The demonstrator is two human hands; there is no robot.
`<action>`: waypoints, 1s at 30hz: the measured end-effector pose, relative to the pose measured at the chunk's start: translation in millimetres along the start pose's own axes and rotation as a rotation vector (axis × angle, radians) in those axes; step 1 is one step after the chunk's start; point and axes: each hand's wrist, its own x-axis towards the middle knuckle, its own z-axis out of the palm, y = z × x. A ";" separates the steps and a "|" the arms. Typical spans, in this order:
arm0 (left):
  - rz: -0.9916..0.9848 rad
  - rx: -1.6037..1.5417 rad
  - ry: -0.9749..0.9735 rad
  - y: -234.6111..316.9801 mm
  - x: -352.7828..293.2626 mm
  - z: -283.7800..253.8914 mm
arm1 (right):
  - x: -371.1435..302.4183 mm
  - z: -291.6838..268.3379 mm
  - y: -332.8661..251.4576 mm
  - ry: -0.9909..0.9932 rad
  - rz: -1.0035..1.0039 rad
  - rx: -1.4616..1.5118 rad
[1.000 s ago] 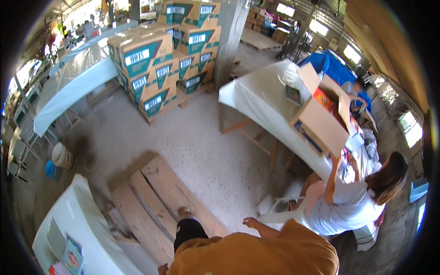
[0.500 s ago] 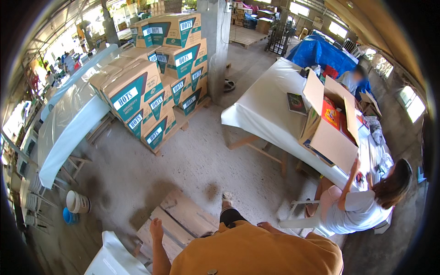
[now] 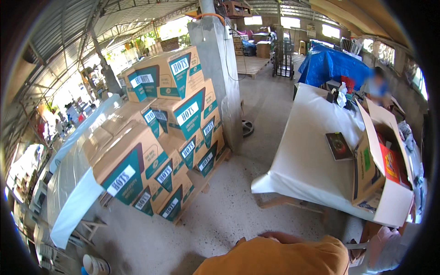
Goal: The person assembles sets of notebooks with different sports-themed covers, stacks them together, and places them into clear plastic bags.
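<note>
My left hand is out of view. Part of my right hand [image 3: 274, 235] shows at the lower middle, just past the front of my orange shirt [image 3: 279, 257]; its fingers are mostly hidden, and I see nothing held in it. Ahead to the left, brown and green cardboard cartons [image 3: 188, 114] are stacked on a wooden pallet [image 3: 206, 185]. To the right stands a table with a white cover [image 3: 302, 151]. On it lie a dark book [image 3: 339, 145] and a large open carton [image 3: 366, 176] with red and orange packs inside.
A concrete pillar [image 3: 215, 68] rises behind the stack. Left of it runs a long plastic-covered table [image 3: 68, 183]. A white bucket [image 3: 95, 265] stands at the lower left. A seated person [image 3: 385, 250] is at the right edge, another beyond the table, near a blue tarp [image 3: 330, 64].
My view has tipped up and moved forward, so the carton stack looks nearer. My left hand and the low wooden pallet by my feet have left the picture.
</note>
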 end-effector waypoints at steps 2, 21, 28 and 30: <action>-0.007 -0.025 0.014 31.9 54.0 -24.8 | 60.0 -111.0 -69.8 -0.059 -0.386 -0.067; 0.603 -0.279 0.114 489.3 569.4 -256.2 | 23.2 -1019.1 -486.4 1.947 -0.505 -0.545; 0.777 -0.368 0.237 687.8 685.0 -328.6 | 55.1 -1176.4 -536.3 2.323 -0.611 -0.374; 0.828 -0.407 0.293 756.9 720.3 -351.9 | 54.4 -1230.2 -555.1 2.495 -0.757 -0.193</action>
